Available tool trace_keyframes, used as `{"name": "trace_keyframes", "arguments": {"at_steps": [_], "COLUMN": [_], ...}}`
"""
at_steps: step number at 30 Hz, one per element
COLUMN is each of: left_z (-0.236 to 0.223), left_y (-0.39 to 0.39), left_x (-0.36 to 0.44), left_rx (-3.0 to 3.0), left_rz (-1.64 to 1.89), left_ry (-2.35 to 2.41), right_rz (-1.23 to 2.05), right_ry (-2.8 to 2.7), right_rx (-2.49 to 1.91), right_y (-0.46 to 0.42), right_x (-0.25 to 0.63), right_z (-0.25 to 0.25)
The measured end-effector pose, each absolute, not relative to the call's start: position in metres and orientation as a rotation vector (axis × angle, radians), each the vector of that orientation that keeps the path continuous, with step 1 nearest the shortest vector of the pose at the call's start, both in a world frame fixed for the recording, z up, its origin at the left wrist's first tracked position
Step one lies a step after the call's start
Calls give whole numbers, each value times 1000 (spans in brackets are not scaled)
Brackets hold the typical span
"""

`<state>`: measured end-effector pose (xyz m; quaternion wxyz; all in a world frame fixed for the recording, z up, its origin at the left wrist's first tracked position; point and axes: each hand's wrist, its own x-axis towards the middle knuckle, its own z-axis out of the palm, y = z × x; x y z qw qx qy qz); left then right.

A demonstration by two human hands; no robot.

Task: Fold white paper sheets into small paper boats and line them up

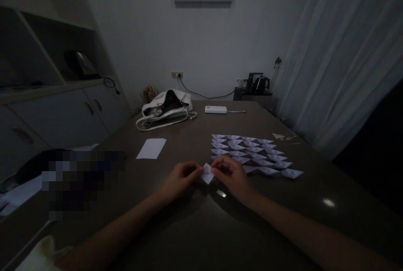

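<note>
A small folded white paper (207,174), diamond-shaped with a crease down its middle, is held just above the table between my two hands. My left hand (185,176) pinches its left corner between thumb and fingers. On the opposite corner, my right hand (233,176) is closed in a similar pinch. Several rows of folded paper boats (247,149) stand on the table beyond and to the right of my right hand, which hides part of the nearest ones. A stack of white paper sheets (151,148) lies ahead of my left hand.
On the dark table (189,237), a white handbag (168,107) sits at the back left. Farther right lies a white power bank (215,110) with a short cable. Small paper scraps (283,136) are near the right edge. A kettle (260,84) stands on a cabinet behind.
</note>
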<state>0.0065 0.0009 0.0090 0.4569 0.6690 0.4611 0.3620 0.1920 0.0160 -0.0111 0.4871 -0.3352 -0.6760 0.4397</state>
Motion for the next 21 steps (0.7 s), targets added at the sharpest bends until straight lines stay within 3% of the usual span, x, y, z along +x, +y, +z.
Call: {"name": "trace_keyframes", "arguments": {"at_steps": [21], "left_z": [9], "left_y": [-2], "left_x": [7], "left_rx": [1720], "left_rz": [862], "left_ry": [1103], "right_rz": [1317], "right_ry": [-1784], "right_rx": [-873], "right_y": [13], "right_x": [192], "right_z": [-8]}}
